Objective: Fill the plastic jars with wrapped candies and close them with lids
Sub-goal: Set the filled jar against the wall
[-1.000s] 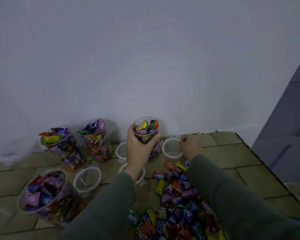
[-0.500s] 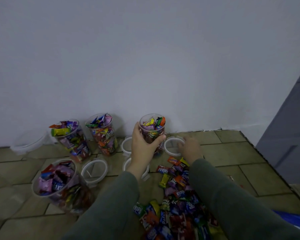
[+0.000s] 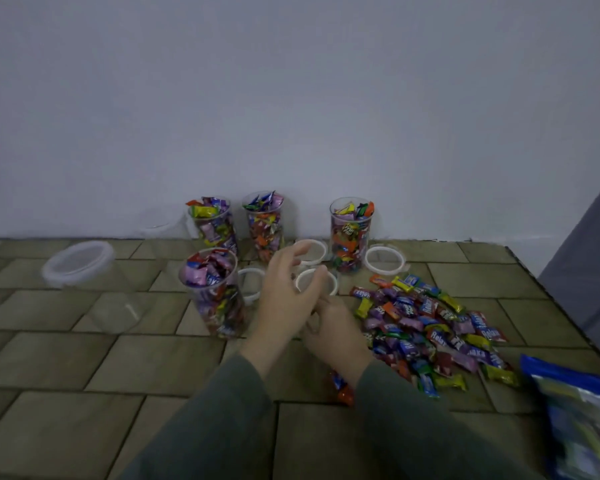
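Note:
Four clear plastic jars stand full of wrapped candies with no lids on: a back left jar [image 3: 212, 230], a back middle jar [image 3: 264, 225], a back right jar [image 3: 350, 235] and a nearer front jar [image 3: 216, 294]. White lids lie between them: one [image 3: 384, 259] right of the back right jar, one [image 3: 311, 251] behind my hands, one [image 3: 316, 282] just past my fingertips, one [image 3: 252, 285] beside the front jar. My left hand [image 3: 284, 301] hovers with relaxed, spread fingers and holds nothing. My right hand [image 3: 336, 329] lies just below it, its fingers partly hidden. A candy pile [image 3: 426, 323] sits to the right.
An empty clear jar with a lid on [image 3: 84, 282] lies at the left, and another empty jar [image 3: 163, 237] stands by the wall. A blue candy bag [image 3: 582, 420] is at the lower right. A stray candy [image 3: 342, 389] lies under my right wrist. The tiled floor ends at the wall.
My left hand let go of the back right jar and drew back toward me. My right hand left the lid beside that jar and came back under my left hand. The view pulled back.

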